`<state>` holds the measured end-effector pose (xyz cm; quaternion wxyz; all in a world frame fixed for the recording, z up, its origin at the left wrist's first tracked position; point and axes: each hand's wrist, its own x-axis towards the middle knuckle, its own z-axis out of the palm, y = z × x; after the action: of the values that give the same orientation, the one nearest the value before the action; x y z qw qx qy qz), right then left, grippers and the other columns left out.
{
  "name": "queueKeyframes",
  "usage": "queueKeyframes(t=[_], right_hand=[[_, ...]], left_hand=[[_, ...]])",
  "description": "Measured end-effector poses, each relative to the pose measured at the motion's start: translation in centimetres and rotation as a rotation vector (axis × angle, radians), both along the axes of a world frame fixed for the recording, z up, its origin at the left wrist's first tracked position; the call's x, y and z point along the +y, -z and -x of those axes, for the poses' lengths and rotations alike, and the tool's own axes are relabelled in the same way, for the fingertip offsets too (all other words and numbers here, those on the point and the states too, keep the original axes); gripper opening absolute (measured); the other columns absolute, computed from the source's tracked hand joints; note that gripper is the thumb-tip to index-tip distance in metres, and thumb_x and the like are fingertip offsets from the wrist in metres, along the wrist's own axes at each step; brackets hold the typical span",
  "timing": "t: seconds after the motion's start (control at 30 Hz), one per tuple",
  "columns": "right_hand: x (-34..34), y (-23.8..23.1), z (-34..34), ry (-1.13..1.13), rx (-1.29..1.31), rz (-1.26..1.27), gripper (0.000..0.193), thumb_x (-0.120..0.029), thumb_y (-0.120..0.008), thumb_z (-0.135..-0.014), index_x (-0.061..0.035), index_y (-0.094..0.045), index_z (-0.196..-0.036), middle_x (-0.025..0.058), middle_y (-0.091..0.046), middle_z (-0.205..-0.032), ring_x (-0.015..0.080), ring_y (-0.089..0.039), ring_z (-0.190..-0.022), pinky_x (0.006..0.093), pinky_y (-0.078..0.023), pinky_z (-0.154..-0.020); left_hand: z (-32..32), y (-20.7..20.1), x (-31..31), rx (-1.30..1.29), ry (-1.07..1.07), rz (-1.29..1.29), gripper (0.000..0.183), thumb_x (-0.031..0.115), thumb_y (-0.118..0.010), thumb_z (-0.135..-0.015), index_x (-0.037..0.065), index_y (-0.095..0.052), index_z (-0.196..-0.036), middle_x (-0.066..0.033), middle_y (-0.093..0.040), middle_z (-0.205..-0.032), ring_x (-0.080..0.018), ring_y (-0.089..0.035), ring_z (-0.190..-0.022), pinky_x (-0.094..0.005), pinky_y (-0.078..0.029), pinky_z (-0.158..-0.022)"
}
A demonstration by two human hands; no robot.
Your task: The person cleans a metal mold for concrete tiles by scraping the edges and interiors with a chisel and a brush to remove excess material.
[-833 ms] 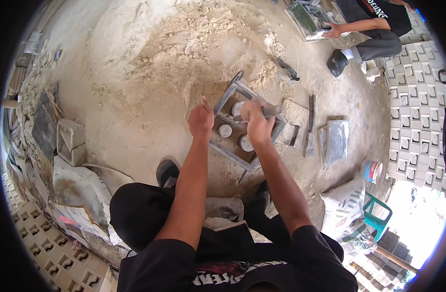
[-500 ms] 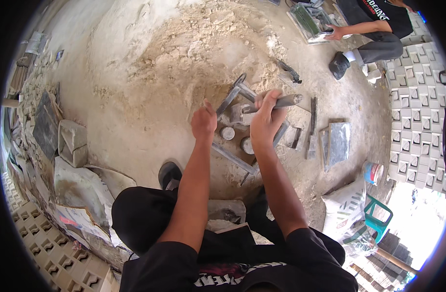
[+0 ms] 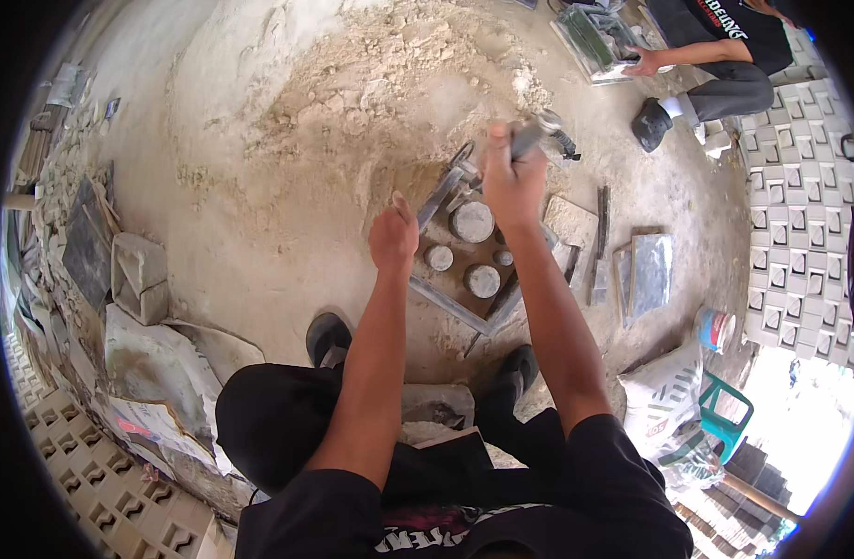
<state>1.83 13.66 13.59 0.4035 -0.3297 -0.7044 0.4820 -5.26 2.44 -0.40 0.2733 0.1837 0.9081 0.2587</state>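
Note:
Before me on the ground lies a square metal mould frame [image 3: 448, 305], turned cornerwise. Several round pale discs [image 3: 472, 222] of different sizes stand in the dark fill inside it. Over the frame's far right side, my right hand [image 3: 515, 191] grips a hammer [image 3: 529, 137] by its thick round handle; motion blurs it, and its head is unclear. My left hand [image 3: 393, 237] hovers by the frame's left corner, fingers curled in and one digit pointing up. Whether anything sits inside those fingers is hidden.
Loose sandy powder [image 3: 352, 84] heaps beyond the frame. Dark metal bars [image 3: 602, 224] and flat plates [image 3: 649, 277] lie to the right, near a white sack [image 3: 660, 387] and green stool [image 3: 725, 410]. At far right, a co-worker's hand [image 3: 643, 62] touches another mould [image 3: 587, 42]. Patterned blocks [image 3: 799, 214] are stacked.
My right hand has lifted the hammer up and away from the frame, uncovering more of the discs. My left hand has hardly moved.

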Motion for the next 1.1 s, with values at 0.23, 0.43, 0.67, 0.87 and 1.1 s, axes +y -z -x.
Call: queueKeyframes(t=[0.23,0.43,0.67,0.87,1.1], right_hand=[[0.6,1.3,-0.3,0.027,-0.046,0.012,0.039,-0.028,-0.051,-0.100,-0.0067,-0.045,-0.068,-0.0039,-0.041,-0.054,0.0059,-0.038,-0.050,0.0243,-0.030,-0.046],[1.4,2.6,-1.5,0.109,0.051,0.059,0.041,-0.032,-0.047,-0.102,-0.0077,-0.040,-0.069,-0.0024,-0.041,-0.056,0.0062,-0.039,-0.052,0.0248,-0.032,-0.048],[2.1,5.1,-3.8,0.087,-0.173,-0.187,0.028,-0.028,-0.050,-0.100,-0.0037,-0.047,-0.087,0.0052,-0.052,-0.066,0.0097,-0.047,-0.060,0.0261,-0.038,-0.053],[0.8,3.6,-3.8,0.029,-0.058,-0.181,0.022,-0.020,-0.054,-0.095,-0.0010,-0.055,-0.083,0.0087,-0.055,-0.062,0.0171,-0.052,-0.055,0.0313,-0.043,-0.053],[2.0,3.5,-4.4,0.202,0.096,-0.179,0.023,-0.019,-0.060,-0.093,-0.0002,-0.053,-0.082,0.0120,-0.051,-0.061,0.0159,-0.046,-0.055,0.0333,-0.041,-0.052]], left_hand=[[-0.1,-0.8,0.2,-0.061,-0.032,0.015,0.070,0.045,-0.021,-0.100,-0.003,-0.069,-0.086,-0.0264,-0.066,-0.092,-0.0441,-0.063,-0.091,-0.0517,-0.049,-0.083],[-0.4,-0.4,0.7,-0.036,-0.003,0.017,0.071,0.046,-0.021,-0.100,-0.004,-0.069,-0.085,-0.0267,-0.066,-0.092,-0.0440,-0.063,-0.091,-0.0520,-0.049,-0.082],[-0.7,-0.6,0.6,-0.034,0.010,-0.015,0.073,0.047,-0.021,-0.100,-0.007,-0.067,-0.087,-0.0306,-0.064,-0.091,-0.0475,-0.060,-0.091,-0.0537,-0.047,-0.084],[-0.3,0.2,0.1,-0.008,-0.009,-0.001,0.073,0.047,-0.020,-0.100,-0.008,-0.067,-0.087,-0.0305,-0.064,-0.091,-0.0473,-0.060,-0.091,-0.0533,-0.047,-0.084],[-0.1,-0.5,0.4,-0.038,0.022,0.004,0.073,0.047,-0.021,-0.100,-0.008,-0.067,-0.090,-0.0309,-0.064,-0.094,-0.0471,-0.060,-0.093,-0.0531,-0.047,-0.086]])
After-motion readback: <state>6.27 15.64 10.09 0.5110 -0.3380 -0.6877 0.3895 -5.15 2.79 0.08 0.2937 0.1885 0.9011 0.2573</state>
